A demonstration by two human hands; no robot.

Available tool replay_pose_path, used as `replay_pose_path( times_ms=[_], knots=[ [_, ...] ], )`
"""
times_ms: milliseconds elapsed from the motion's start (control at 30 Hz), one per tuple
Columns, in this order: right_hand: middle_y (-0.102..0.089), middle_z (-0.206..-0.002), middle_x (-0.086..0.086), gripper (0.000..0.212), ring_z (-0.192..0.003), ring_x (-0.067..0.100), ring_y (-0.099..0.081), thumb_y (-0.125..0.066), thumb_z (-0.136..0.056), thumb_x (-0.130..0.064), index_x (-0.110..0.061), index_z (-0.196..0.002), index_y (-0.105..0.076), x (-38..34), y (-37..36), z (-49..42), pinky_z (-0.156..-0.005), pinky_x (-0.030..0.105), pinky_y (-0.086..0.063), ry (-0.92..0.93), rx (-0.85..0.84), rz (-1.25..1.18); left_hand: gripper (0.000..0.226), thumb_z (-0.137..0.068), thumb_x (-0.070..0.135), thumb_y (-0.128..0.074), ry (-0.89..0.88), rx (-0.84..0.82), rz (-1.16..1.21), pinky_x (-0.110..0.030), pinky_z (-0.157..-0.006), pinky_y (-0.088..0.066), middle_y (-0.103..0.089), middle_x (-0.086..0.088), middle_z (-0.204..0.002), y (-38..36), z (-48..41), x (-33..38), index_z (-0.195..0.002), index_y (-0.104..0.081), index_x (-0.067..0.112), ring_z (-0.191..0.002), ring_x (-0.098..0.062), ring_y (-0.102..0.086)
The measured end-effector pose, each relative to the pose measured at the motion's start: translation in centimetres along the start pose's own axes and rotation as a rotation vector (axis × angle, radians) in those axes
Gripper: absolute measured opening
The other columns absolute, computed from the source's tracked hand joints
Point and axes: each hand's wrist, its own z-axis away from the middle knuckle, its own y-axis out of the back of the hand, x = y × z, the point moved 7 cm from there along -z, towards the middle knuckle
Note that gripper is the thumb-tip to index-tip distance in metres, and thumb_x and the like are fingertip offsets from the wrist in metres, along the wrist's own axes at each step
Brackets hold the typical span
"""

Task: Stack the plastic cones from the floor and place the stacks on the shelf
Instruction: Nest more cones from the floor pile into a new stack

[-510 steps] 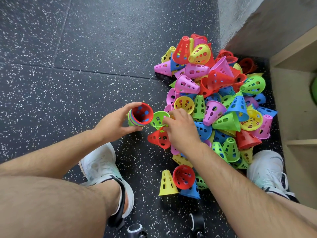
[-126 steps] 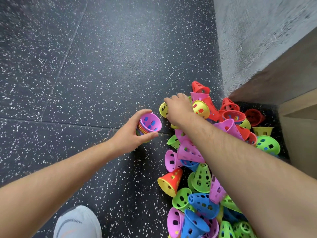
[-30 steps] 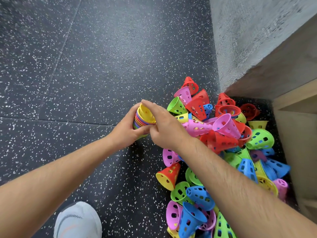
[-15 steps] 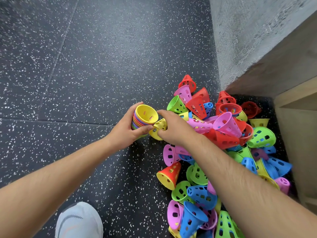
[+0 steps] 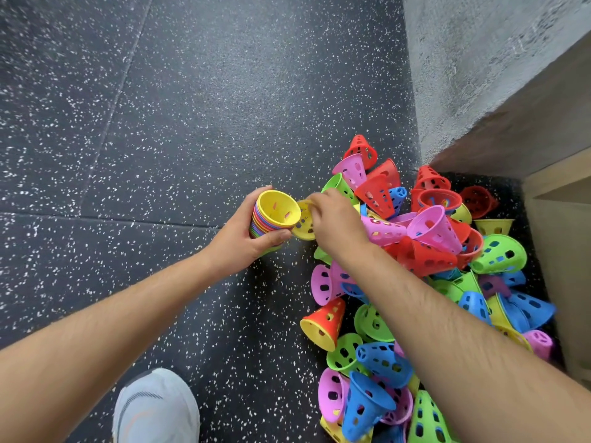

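Observation:
My left hand (image 5: 243, 238) grips a stack of nested cones (image 5: 271, 219) of many colours, its wide mouth facing up with a yellow cone on top. My right hand (image 5: 335, 219) pinches a loose yellow cone (image 5: 302, 223) right beside the stack's rim, touching it. A big pile of loose perforated cones (image 5: 425, 260) in red, pink, green, blue and yellow lies on the dark speckled floor to the right, partly hidden under my right forearm.
A wooden shelf unit (image 5: 563, 238) stands at the right edge, next to a grey rough wall (image 5: 479, 59). My white shoe (image 5: 156, 407) is at the bottom left. Dark speckled floor (image 5: 192, 107) spreads to the left and ahead.
My right hand has lifted the loose yellow cone from beside the pile up to the rim of the stack. My left hand has kept the stack almost still.

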Motion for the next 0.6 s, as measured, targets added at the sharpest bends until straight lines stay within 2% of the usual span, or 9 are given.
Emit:
replay_pose_path(
  times_ms=[133,267,300,367,467,600],
  knots=[
    [-0.067,-0.113,0.01,0.028,-0.108,0.028,-0.059,-0.053,-0.095,-0.012,-0.015,-0.119,-0.067,0.5,3.1,-1.1,-0.09,0.037,-0.044,-0.08,0.093,-0.112,0.077,-0.089,0.008,-0.079,0.009,0.01,0.001,-0.004,-0.082,-0.048,-0.059,0.006,-0.13,0.1,0.1,0.0,-0.147,-0.033,0.031,-0.1,0.015,-0.062],
    [-0.07,-0.118,0.005,0.034,-0.109,0.024,-0.062,-0.053,-0.095,-0.009,-0.018,-0.125,-0.065,0.4,5.9,-1.2,-0.091,0.03,-0.044,-0.092,0.199,-0.198,0.081,-0.087,0.017,-0.082,0.01,-0.008,0.003,-0.002,-0.087,-0.044,-0.058,0.006,-0.136,0.1,0.0,0.0,-0.148,-0.032,0.036,-0.106,0.013,-0.061],
    [-0.071,-0.115,0.003,0.034,-0.105,0.021,-0.062,-0.053,-0.095,-0.009,-0.019,-0.125,-0.065,0.3,6.6,-1.2,-0.089,0.028,-0.042,-0.097,0.228,-0.24,0.082,-0.086,0.022,-0.082,0.012,-0.013,0.002,-0.002,-0.089,-0.042,-0.058,0.007,-0.137,0.1,0.1,0.0,-0.149,-0.032,0.036,-0.108,0.013,-0.06],
    [-0.07,-0.097,-0.005,0.031,-0.089,0.016,-0.061,-0.054,-0.094,-0.012,-0.023,-0.12,-0.066,-0.1,7.5,-1.2,-0.081,0.027,-0.044,-0.105,0.253,-0.321,0.086,-0.081,0.035,-0.082,0.011,-0.018,-0.004,-0.002,-0.094,-0.039,-0.057,0.009,-0.138,0.0,0.1,0.1,-0.151,-0.032,0.036,-0.111,0.013,-0.059],
    [-0.057,-0.069,-0.016,0.024,-0.063,0.0,-0.052,-0.055,-0.094,-0.015,-0.027,-0.11,-0.069,-1.2,7.5,-1.4,-0.064,0.019,-0.04,-0.086,0.196,-0.391,0.088,-0.076,0.04,-0.08,0.005,-0.022,-0.002,-0.001,-0.092,-0.039,-0.058,0.013,-0.134,-0.1,0.2,0.5,-0.15,-0.032,0.035,-0.108,0.014,-0.059],
    [-0.053,-0.066,-0.019,0.026,-0.059,-0.005,-0.049,-0.054,-0.096,-0.017,-0.027,-0.115,-0.069,-2.6,6.6,-1.2,-0.062,0.017,-0.036,-0.047,0.121,-0.418,0.09,-0.077,0.038,-0.081,-0.005,-0.026,0.005,-0.005,-0.092,-0.043,-0.059,0.009,-0.136,-0.2,0.1,0.5,-0.153,-0.035,0.026,-0.11,0.009,-0.061]
  ],
)
